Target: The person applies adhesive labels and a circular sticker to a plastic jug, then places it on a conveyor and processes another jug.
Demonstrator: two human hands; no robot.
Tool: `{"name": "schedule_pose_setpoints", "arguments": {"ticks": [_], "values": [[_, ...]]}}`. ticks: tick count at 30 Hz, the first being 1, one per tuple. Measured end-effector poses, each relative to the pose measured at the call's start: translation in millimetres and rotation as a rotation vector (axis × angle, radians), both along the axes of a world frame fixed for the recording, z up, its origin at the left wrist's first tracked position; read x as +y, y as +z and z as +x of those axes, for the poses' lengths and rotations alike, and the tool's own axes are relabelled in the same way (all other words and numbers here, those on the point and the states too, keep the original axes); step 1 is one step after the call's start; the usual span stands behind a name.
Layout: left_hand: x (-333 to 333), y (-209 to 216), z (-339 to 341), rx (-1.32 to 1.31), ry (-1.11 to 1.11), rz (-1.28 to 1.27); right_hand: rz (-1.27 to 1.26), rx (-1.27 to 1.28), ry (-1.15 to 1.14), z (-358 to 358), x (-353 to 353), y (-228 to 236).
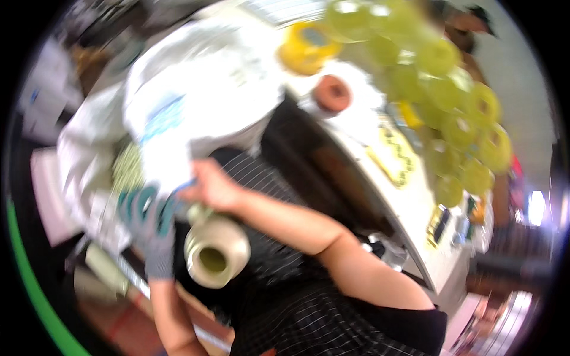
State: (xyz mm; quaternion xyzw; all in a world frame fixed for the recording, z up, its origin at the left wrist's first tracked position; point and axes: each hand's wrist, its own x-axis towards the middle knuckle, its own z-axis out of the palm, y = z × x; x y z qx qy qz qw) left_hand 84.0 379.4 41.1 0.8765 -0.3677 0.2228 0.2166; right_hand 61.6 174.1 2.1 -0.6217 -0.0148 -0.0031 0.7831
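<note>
A white plastic bag with blue print hangs between my hands, smeared by motion. My left hand, in a grey glove with green-coated fingers, curls at the bag's lower left edge. My bare right hand is closed at its lower right corner, where a bluish strip shows; the fingertips are partly hidden. Just below the right hand, over my lap, is a cream-coloured hollow vessel, its round opening facing up. Beside the left hand, pale green stringy or grainy stuff shows inside a white sack.
A large white sack stands ahead. On the light table at right are a yellow device, an orange-red roll, a patterned yellow sheet and many translucent yellow-green round pieces. The table's near edge borders a dark gap.
</note>
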Motion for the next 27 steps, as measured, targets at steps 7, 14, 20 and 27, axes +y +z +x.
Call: {"name": "schedule_pose_setpoints", "arguments": {"ticks": [7,14,20,27], "values": [[-3,-27,-100,0.337,0.233,-0.684,0.309,0.159,-0.074,-98,-45,-3],[-59,16,-180,0.882,-0.036,-0.937,0.407,0.74,0.308,-232,-68,39],[25,55,-157,0.987,0.181,-1.031,-0.025,0.326,0.178,-225,-33,40],[70,31,-142,1.185,0.315,-1.328,-0.424,0.151,0.263,-222,-30,25]]}}
